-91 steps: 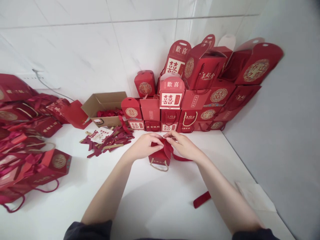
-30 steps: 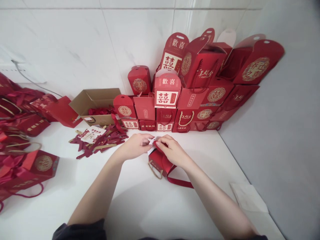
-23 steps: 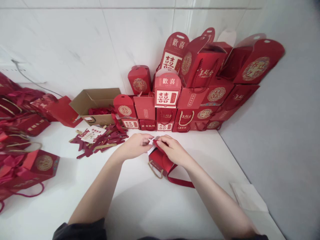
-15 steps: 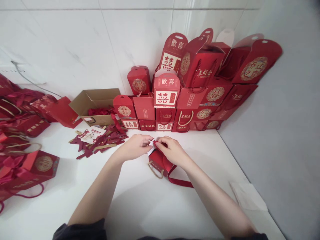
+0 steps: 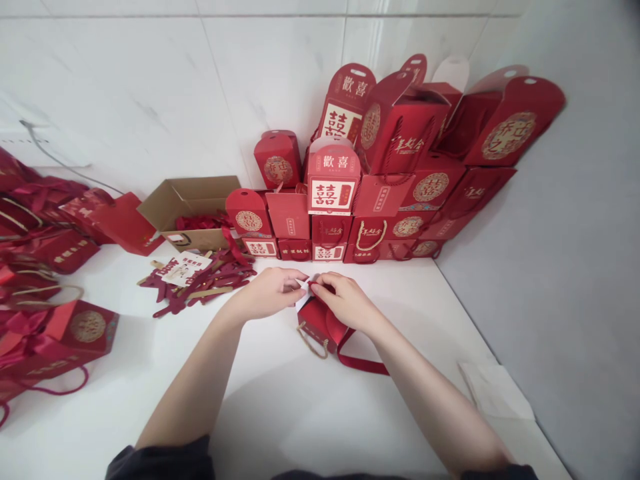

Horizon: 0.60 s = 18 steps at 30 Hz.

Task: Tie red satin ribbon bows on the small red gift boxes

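Observation:
A small red gift box with a beige rope handle stands on the white table in front of me. My left hand pinches the box's white-backed flap at its top left. From the right, my right hand closes thumb and fingers on a dark red ribbon, whose loose length hangs down beside the box and passes under my right forearm. Both sets of fingertips almost meet above the box, so the exact spot where ribbon and flap come together is partly hidden.
Stacked red gift boxes line the wall ahead. To the left are a cardboard box of red ribbon, a pile of dark red cut-out pieces with a card, and several ribboned boxes. White paper lies near the right edge.
Almost nothing differs. The fingertips of both hands shift very slightly at the flap and ribbon, and the box stays in place.

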{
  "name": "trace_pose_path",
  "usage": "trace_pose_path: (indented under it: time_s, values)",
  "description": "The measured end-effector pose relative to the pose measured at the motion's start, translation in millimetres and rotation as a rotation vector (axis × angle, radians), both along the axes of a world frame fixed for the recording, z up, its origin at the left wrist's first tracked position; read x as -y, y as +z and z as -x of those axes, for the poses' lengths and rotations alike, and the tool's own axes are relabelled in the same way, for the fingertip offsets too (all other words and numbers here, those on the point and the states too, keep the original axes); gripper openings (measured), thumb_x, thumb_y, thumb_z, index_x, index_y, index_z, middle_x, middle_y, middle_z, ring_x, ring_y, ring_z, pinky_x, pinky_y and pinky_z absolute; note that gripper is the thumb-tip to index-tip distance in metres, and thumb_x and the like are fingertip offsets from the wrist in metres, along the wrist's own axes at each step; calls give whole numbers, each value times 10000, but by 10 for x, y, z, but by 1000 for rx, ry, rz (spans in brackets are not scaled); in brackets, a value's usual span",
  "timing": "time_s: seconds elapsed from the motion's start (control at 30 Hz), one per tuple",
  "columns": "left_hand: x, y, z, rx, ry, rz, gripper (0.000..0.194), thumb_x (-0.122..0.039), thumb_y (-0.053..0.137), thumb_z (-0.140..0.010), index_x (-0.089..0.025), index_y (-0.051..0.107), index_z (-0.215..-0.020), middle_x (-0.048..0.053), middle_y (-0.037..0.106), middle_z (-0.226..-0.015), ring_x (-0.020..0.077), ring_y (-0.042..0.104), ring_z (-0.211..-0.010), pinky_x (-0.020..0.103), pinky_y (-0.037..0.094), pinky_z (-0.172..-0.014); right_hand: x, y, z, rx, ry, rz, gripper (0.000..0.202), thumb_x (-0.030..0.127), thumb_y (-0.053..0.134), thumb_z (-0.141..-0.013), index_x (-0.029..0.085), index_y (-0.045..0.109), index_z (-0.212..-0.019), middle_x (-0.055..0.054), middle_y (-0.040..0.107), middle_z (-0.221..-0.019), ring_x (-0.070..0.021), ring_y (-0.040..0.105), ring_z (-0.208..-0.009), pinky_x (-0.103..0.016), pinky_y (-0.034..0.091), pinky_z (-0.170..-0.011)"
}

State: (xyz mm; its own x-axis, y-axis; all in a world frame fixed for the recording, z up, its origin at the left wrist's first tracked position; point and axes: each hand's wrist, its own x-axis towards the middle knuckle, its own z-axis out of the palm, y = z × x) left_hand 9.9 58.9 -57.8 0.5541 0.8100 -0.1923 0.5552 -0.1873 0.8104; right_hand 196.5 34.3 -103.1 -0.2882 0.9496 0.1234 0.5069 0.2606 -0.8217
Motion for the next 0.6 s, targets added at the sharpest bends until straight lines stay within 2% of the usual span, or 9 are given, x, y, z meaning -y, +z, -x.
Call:
trace_pose_path:
  time_s: [0.23,0.47,0.6]
  values:
    - [-13,44,-9,-39,14,-48,311,-367,456,-857,-138,664,-816,34,652,-761,148,616,-710,227,507,-621,1,-6,8,18,19,-20,230,312,452,-915,214,537,-725,3,591,-800,-149,546,-791,-268,395,-762]
    - [-28,-91,-55,-17,70,-97,191,-299,525,-795,-160,655,-815,15,653,-695,137,613,-648,220,482,-593,1,-22,19,19,21,-20,217,312,461,-914,218,570,-751,2,601,-811,-150,554,-800,-270,400,-766]
    - [-33,-32,-10,-38,60,-63,160,-284,503,-798,-168,612,-807,12,652,-710,144,614,-671,228,469,-608,0,-6,13,4,43,-5,228,327,462,-916,216,593,-766,-5,620,-830,-153,561,-814,-277,404,-785]
